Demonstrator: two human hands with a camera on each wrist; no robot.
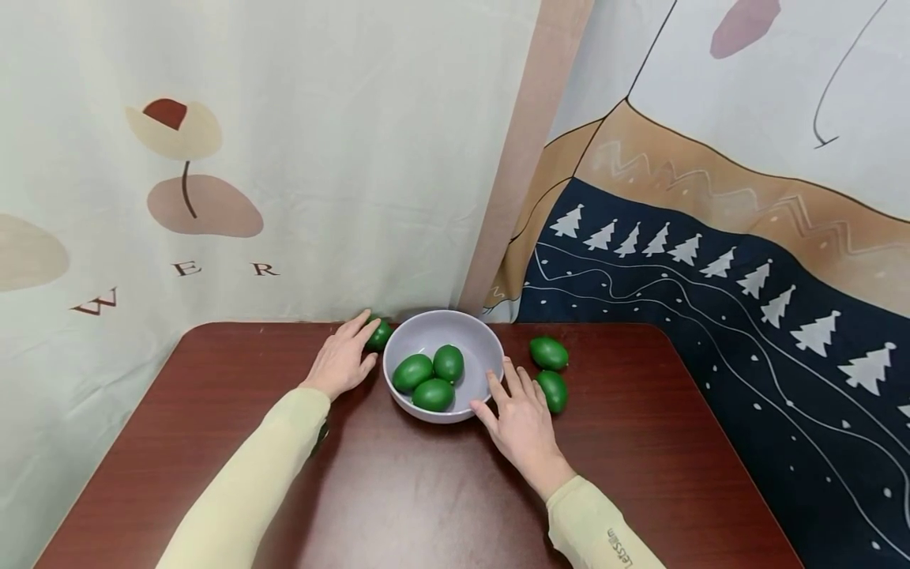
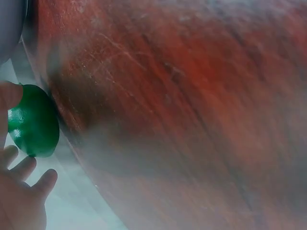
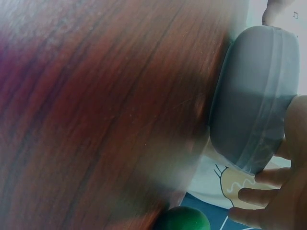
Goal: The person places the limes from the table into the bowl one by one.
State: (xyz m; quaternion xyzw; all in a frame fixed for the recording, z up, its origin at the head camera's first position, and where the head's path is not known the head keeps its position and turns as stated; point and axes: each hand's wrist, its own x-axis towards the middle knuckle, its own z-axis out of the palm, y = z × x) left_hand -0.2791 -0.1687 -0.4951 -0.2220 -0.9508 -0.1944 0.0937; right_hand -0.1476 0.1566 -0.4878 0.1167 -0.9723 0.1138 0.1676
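My left hand [image 1: 344, 357] reaches to a green lime [image 1: 380, 335] left of the bowl, its fingers extended over the lime's near side. In the left wrist view, the thumb overlaps the lime [image 2: 38, 125] and the other fingers are spread beside it. A pale grey-purple bowl [image 1: 444, 322] holds three limes [image 1: 433, 395]. My right hand [image 1: 522, 423] lies at the bowl's right rim with fingers spread, fingertips right at the edge. Close to its fingers, two more limes, one behind [image 1: 548, 353] and one in front [image 1: 551, 392], lie on the table.
The dark red-brown wooden table [image 1: 412, 498] has rounded far corners. A pale printed curtain [image 1: 341, 158] hangs behind it, and a dark blue cloth with white trees [image 1: 640, 276] hangs at the right. The bowl stands near the far edge.
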